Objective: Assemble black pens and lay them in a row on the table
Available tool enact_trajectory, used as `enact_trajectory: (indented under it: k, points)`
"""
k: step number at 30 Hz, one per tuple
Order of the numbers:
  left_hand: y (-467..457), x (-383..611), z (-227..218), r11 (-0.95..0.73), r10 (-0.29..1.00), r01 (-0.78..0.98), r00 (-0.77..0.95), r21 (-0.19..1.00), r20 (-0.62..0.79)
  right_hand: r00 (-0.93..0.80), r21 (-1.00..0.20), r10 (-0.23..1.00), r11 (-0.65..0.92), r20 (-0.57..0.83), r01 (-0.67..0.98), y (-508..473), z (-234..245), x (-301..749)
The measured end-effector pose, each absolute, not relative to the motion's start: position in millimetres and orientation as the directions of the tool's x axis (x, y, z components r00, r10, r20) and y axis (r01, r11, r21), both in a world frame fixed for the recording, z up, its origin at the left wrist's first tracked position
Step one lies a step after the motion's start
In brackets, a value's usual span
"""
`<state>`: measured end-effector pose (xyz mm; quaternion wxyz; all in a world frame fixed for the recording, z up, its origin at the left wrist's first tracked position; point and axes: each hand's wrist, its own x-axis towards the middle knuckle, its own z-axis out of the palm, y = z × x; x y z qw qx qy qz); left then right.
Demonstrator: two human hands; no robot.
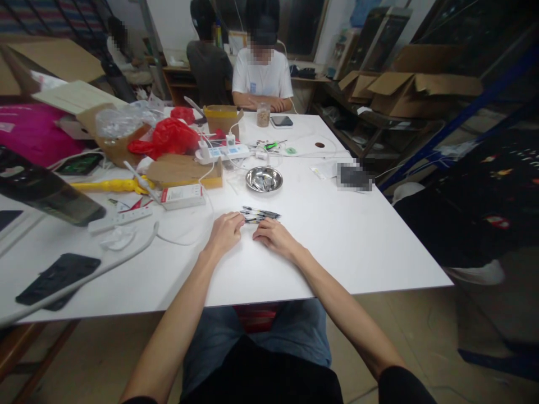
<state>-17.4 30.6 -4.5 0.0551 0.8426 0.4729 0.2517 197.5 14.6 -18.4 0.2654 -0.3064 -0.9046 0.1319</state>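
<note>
- White table [349, 247] is noted; a seated person [261, 78] is placed at its far side.
- Slim pens [261, 212] are found in a loose bunch at the hands, nearer than the metal bowl [277, 178].
- Left hand [228, 229]: fingers are curled at the bunch's left end; whether a pen is gripped cannot be told.
- Right hand [274, 235]: fingers are bent over the near right part; a grip cannot be confirmed.
- Risk, as judged: pens could be rolled apart by an uneven nudge, no binding being visible.
- Risk, as judged: the white cable [185, 244] could be snagged if the left hand is swung outward.
- Long axes are laid left to right, farther pens' right ends angled slightly nearer; tip ends cannot be told.
</note>
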Motion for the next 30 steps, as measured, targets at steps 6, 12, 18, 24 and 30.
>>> enact_trajectory:
  k: [6,12,18,24,30]
  points:
    - [31,-18,-7,-0.549,0.829,0.751,0.432,0.366,0.356,-0.679,-0.402,0.623,0.778,0.389,0.483,15,-19,195]
    - [30,-18,-7,-0.524,0.848,0.745,0.412,0.413,0.332,-0.658,-0.382,0.655,0.754,0.371,0.535,12,-14,198]
    - [32,-20,-9,-0.524,0.848,0.738,0.403,0.425,0.345,-0.652,-0.376,0.665,0.746,0.364,0.550,10,-13,200]
    - [31,-23,-9,-0.513,0.852,0.751,0.385,0.416,0.356,-0.627,-0.378,0.677,0.736,0.386,0.562,13,-10,203]
    - [29,-22,-5,-0.494,0.862,0.756,0.364,0.429,0.353,-0.559,-0.410,0.699,0.715,0.446,0.567,1,-11,208]
